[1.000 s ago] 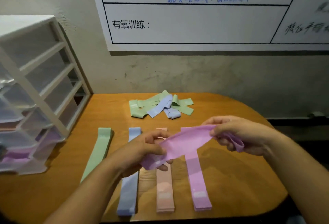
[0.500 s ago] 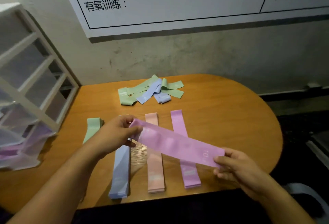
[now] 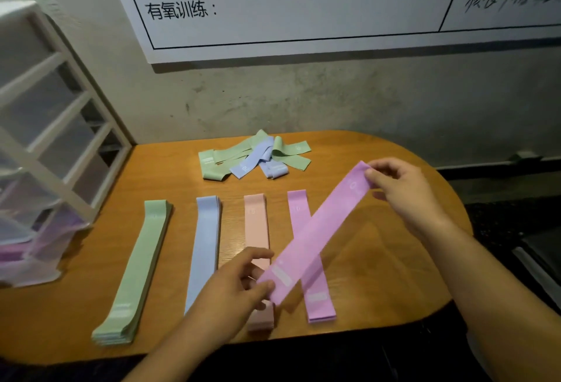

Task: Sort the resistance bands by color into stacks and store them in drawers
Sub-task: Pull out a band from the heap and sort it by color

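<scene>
The lilac band (image 3: 315,233) has swung round in the last half-second: it now slants above the lilac stack (image 3: 320,305), the right grip (image 3: 400,190) pinching its far end, the left grip (image 3: 233,287) clasping, as far as the blur allows, its near end over the pink stack (image 3: 256,223). Judging by that, it is being lined up for laying down; the loose pile (image 3: 255,155) on the worktop (image 3: 394,275) waits

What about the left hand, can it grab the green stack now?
Probably not yet: the left hand pinches the purple band. Nothing covers the green stack, though, once it lets go.
</scene>
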